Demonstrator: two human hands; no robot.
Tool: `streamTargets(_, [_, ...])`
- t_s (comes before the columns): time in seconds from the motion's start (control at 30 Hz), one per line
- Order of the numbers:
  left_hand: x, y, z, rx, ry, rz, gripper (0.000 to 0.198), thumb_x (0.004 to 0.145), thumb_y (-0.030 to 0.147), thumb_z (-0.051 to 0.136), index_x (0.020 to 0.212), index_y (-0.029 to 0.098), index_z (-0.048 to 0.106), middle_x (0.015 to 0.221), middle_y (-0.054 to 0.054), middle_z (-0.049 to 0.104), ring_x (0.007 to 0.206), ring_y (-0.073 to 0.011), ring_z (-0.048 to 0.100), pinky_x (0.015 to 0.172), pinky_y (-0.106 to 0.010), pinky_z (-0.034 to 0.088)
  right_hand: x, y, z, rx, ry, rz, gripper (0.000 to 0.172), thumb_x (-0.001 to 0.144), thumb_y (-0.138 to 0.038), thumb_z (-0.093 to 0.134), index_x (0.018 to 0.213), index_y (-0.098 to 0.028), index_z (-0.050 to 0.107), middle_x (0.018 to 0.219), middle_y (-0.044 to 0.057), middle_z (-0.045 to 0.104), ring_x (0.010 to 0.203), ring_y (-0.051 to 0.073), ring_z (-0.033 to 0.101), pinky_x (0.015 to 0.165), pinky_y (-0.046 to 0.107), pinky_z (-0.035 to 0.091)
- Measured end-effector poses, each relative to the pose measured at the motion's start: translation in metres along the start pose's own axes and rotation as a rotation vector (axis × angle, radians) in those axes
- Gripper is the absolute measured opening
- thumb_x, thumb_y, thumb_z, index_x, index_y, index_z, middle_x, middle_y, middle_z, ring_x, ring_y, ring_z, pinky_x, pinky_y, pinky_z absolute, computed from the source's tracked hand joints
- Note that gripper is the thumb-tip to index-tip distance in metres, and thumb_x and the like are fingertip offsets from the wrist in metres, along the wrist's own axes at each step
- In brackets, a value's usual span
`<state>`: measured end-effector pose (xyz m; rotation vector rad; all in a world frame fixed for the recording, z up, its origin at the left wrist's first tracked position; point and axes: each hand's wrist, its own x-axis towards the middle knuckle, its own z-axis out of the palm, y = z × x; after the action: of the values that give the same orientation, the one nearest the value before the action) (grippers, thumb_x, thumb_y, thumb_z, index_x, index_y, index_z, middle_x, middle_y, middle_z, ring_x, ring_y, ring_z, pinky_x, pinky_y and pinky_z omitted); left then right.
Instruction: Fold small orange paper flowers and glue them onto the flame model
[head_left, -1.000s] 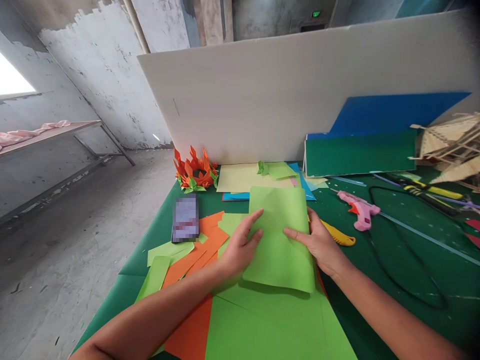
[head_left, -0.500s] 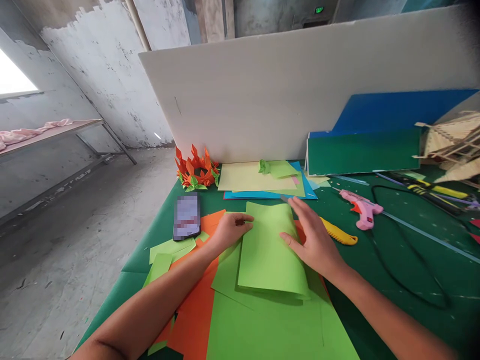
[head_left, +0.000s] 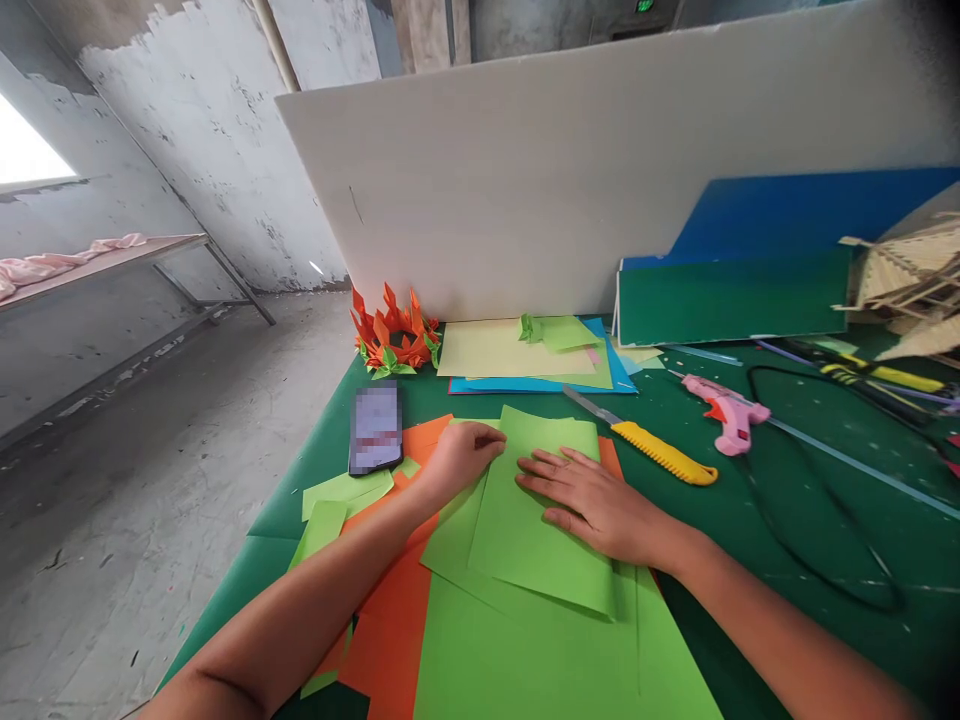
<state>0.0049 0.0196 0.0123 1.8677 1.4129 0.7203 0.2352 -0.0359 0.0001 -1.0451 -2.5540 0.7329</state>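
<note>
A folded light green sheet (head_left: 540, 560) lies on larger green paper (head_left: 525, 660), with orange paper (head_left: 397, 640) showing beneath at the left. My left hand (head_left: 466, 455) pinches the folded sheet's upper left edge between thumb and fingers. Flat on the middle of that sheet rests my right hand (head_left: 589, 500), its fingers spread and pointing left. The fold runs down the right side, under my right palm. A yellow utility knife (head_left: 660, 450) with its blade out lies just beyond my right hand.
A phone (head_left: 376, 428) and green scraps (head_left: 346, 492) lie left. Behind are an orange paper crown (head_left: 395, 335), stacked coloured papers (head_left: 495, 350) and a tall white board (head_left: 480, 190). A pink glue gun (head_left: 726, 408) with a looping black cable (head_left: 795, 560) is right.
My right hand has moved left and down, from a raised position at the sheet's right side to flat on it. The folded side now lies flatter, and the knife's blade is uncovered.
</note>
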Motion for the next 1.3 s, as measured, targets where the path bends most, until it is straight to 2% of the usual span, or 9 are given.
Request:
streamTargets(0.3, [0.001, -0.004, -0.002, 0.029, 0.004, 0.007, 0.013, 0.073, 0.022, 0.068, 0.085, 0.020, 0.076, 0.083, -0.005, 0.076, 0.076, -0.0214, 0.070, 0.072, -0.032, 0.054, -0.001, 0.002, -0.001, -0.022, -0.019, -0.029, 0.050, 0.097, -0.043, 0.042, 0.146, -0.041, 0.034, 0.153, -0.004, 0.036, 0.144, 0.026, 0.028, 0.117, 0.054, 0.016])
streamTargets(0.47, [0.001, -0.004, -0.001, 0.046, -0.014, -0.002, 0.014, 0.075, 0.023, 0.068, 0.087, 0.019, 0.075, 0.085, -0.005, 0.076, 0.077, -0.0202, 0.070, 0.072, -0.030, 0.053, -0.001, 0.003, 0.000, -0.073, -0.037, -0.026, 0.050, 0.098, -0.046, 0.039, 0.147, -0.037, 0.034, 0.154, -0.003, 0.034, 0.144, 0.025, 0.027, 0.118, 0.053, 0.018])
streamTargets(0.67, [0.000, 0.000, -0.003, 0.091, -0.031, -0.009, 0.015, 0.077, 0.023, 0.066, 0.087, 0.018, 0.076, 0.080, -0.004, 0.076, 0.072, -0.0176, 0.068, 0.068, -0.027, 0.051, -0.001, 0.002, 0.000, -0.146, -0.048, -0.034, 0.050, 0.099, -0.047, 0.036, 0.146, -0.031, 0.038, 0.154, 0.001, 0.035, 0.144, 0.025, 0.028, 0.117, 0.053, 0.020])
streamTargets(1.03, [0.000, 0.005, -0.004, 0.149, -0.052, -0.017, 0.016, 0.079, 0.022, 0.063, 0.088, 0.016, 0.076, 0.081, -0.004, 0.075, 0.073, -0.0177, 0.067, 0.068, -0.027, 0.049, 0.000, 0.000, -0.001, -0.172, -0.028, -0.042, 0.050, 0.098, -0.048, 0.038, 0.145, -0.030, 0.041, 0.153, 0.002, 0.037, 0.143, 0.027, 0.030, 0.115, 0.054, 0.025])
streamTargets(1.3, [-0.003, 0.015, -0.007, 0.164, -0.071, -0.056, 0.022, 0.072, 0.017, 0.070, 0.094, 0.013, 0.074, 0.082, -0.005, 0.074, 0.076, -0.0180, 0.068, 0.070, -0.027, 0.051, 0.000, 0.002, 0.001, -0.194, -0.034, -0.045, 0.050, 0.099, -0.048, 0.037, 0.145, -0.030, 0.040, 0.154, 0.001, 0.036, 0.143, 0.026, 0.029, 0.115, 0.054, 0.026])
